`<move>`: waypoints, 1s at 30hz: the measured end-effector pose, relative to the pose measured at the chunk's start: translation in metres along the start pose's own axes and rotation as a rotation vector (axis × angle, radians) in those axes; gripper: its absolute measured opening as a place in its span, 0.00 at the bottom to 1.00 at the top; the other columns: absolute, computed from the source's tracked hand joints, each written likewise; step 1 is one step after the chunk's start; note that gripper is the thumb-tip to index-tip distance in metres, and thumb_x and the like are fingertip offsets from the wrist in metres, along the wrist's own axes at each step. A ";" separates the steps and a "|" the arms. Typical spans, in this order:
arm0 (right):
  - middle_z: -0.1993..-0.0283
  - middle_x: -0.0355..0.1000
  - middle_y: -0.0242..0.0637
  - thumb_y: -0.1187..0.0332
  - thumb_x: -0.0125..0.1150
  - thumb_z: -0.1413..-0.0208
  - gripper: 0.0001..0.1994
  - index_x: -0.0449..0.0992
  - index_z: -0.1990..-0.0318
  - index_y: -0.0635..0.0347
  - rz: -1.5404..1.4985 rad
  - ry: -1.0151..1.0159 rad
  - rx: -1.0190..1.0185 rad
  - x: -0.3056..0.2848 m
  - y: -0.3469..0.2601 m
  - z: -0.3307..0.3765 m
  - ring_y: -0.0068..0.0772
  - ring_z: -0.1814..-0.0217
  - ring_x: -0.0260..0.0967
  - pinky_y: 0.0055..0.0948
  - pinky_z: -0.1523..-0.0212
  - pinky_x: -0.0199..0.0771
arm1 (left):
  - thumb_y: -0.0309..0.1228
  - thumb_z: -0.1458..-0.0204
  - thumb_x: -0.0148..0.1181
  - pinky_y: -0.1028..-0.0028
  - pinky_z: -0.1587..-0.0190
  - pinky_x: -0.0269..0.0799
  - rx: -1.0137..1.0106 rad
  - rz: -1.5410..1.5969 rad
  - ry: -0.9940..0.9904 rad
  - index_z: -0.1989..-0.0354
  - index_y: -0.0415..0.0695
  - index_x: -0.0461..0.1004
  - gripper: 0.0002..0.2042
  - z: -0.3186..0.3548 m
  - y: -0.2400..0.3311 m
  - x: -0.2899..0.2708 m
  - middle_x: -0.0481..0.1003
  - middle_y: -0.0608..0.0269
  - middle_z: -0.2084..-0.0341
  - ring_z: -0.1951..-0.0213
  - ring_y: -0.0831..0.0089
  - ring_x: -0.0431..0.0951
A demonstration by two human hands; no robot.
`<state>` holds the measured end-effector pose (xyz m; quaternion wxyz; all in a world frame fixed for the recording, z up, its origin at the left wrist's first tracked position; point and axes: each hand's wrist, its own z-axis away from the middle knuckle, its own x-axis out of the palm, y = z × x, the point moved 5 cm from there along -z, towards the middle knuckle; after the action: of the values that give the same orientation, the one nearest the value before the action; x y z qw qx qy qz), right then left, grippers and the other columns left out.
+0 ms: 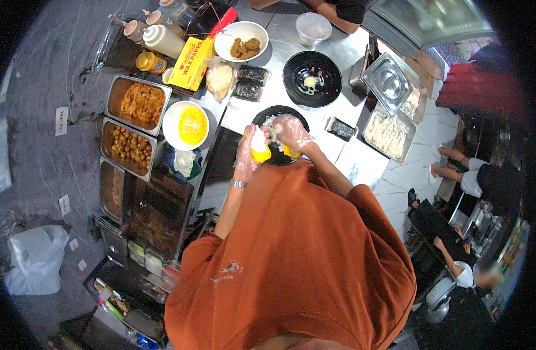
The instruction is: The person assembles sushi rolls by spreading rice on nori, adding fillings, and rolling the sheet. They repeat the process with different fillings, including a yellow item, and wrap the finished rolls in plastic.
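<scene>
Two gloved hands close together over a black plate, the left one wrapped around a white-and-yellow piece of food.
The left hand (pixel 244 156), a metal band (pixel 239 184) at its wrist, curls its fingers about the white-and-yellow piece (pixel 259 147), which sits at the plate's left side; the right hand (pixel 292 130) bends inward beside it, fingers bunched near pale food, though I cannot tell whether they clamp it. Both hands hide much of the black plate (pixel 278 110). Beyond it stands a second black plate (pixel 333 73); black-wrapped blocks (pixel 249 81) lie to its left. A white bowl (pixel 167 127) of yellow food is off left, and at right a metal lid (pixel 387 83) partly covers the food pans (pixel 397 157).
</scene>
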<state>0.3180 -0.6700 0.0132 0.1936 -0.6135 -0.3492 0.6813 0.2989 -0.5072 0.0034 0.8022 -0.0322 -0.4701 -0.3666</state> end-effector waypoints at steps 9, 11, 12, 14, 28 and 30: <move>0.60 0.80 0.33 0.75 0.65 0.39 0.02 0.80 0.60 0.63 -1.294 0.372 0.504 0.011 -0.027 0.037 0.24 0.58 0.76 0.25 0.55 0.78 | 0.44 0.34 0.54 0.64 0.55 0.78 0.028 0.006 0.172 0.53 0.47 0.73 0.14 -0.015 -0.024 0.013 0.77 0.61 0.65 0.61 0.66 0.79; 0.59 0.80 0.38 0.76 0.63 0.39 0.02 0.79 0.60 0.64 -0.734 0.471 0.394 0.004 -0.042 0.035 0.29 0.56 0.77 0.32 0.50 0.78 | 0.42 0.34 0.53 0.62 0.47 0.77 0.022 0.009 0.218 0.49 0.47 0.74 0.13 -0.021 -0.033 0.011 0.80 0.59 0.59 0.55 0.64 0.81; 0.54 0.80 0.44 0.74 0.59 0.37 0.07 0.80 0.55 0.64 -0.602 0.507 0.303 -0.001 -0.051 0.036 0.38 0.49 0.77 0.39 0.43 0.74 | 0.41 0.33 0.49 0.60 0.36 0.70 0.019 -0.023 0.187 0.41 0.45 0.72 0.18 -0.023 -0.036 0.009 0.78 0.56 0.47 0.44 0.61 0.77; 0.44 0.76 0.48 0.71 0.56 0.36 0.12 0.79 0.49 0.65 -0.401 0.445 0.137 -0.002 -0.058 0.033 0.46 0.37 0.70 0.42 0.33 0.64 | 0.43 0.32 0.46 0.59 0.33 0.65 0.008 0.072 0.024 0.37 0.43 0.68 0.22 -0.026 -0.046 0.011 0.74 0.55 0.41 0.39 0.60 0.73; 0.33 0.68 0.54 0.67 0.51 0.42 0.26 0.71 0.35 0.62 -0.376 0.268 -0.068 0.009 -0.064 0.042 0.56 0.28 0.63 0.45 0.28 0.58 | 0.64 0.35 0.40 0.59 0.40 0.72 -0.165 -0.078 0.037 0.38 0.38 0.71 0.38 -0.032 -0.047 -0.006 0.77 0.51 0.51 0.48 0.57 0.77; 0.33 0.68 0.55 0.66 0.51 0.41 0.25 0.72 0.36 0.62 -0.340 0.217 -0.119 0.004 -0.062 0.034 0.56 0.30 0.64 0.46 0.29 0.59 | 0.61 0.34 0.39 0.57 0.38 0.70 -0.173 0.146 -0.247 0.41 0.38 0.71 0.35 -0.032 -0.045 -0.001 0.76 0.48 0.48 0.46 0.54 0.76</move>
<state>0.2745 -0.6328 0.0546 0.3057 -0.6259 -0.4645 0.5469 0.2944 -0.5519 -0.0285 0.7571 -0.1802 -0.5283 -0.3395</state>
